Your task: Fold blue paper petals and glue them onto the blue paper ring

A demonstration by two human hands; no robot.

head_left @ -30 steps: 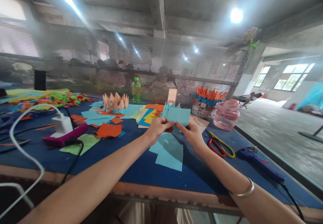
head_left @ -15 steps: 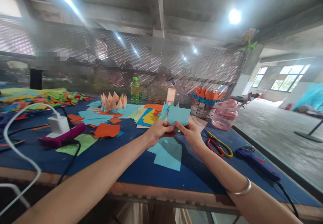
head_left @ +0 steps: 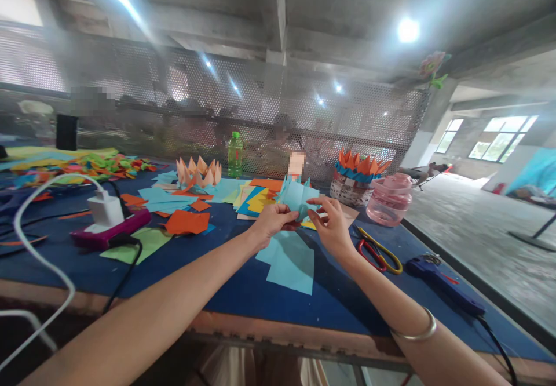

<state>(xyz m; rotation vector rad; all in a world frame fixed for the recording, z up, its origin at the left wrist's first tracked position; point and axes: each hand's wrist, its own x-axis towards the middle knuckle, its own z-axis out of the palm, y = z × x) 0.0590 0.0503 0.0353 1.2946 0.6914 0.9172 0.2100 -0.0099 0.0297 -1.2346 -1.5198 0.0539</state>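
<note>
A light blue sheet of paper [head_left: 299, 196] is held above the table, its surface bent into a curve. My left hand [head_left: 278, 219] pinches its lower left part between thumb and fingers. At its right edge, my right hand [head_left: 330, 224] is closed with thumb and fingertips on the paper. Below them, flat light blue sheets [head_left: 293, 267] lie on the blue table. Just behind the held paper, a light blue pointed paper piece [head_left: 284, 186] is partly hidden.
Right of my hands lie scissors [head_left: 377, 251] and a blue corded tool [head_left: 447, 286]. A pink jug [head_left: 390, 200] and an orange-pointed basket [head_left: 353, 186] stand behind. Leftward are a peach paper crown [head_left: 198, 174], a green bottle [head_left: 235, 157], orange paper [head_left: 187, 222] and a purple power strip [head_left: 110, 229].
The light blue sheet has gone from flat and upright to curved. My right hand has shifted right and up along its edge, and my left hand keeps its hold.
</note>
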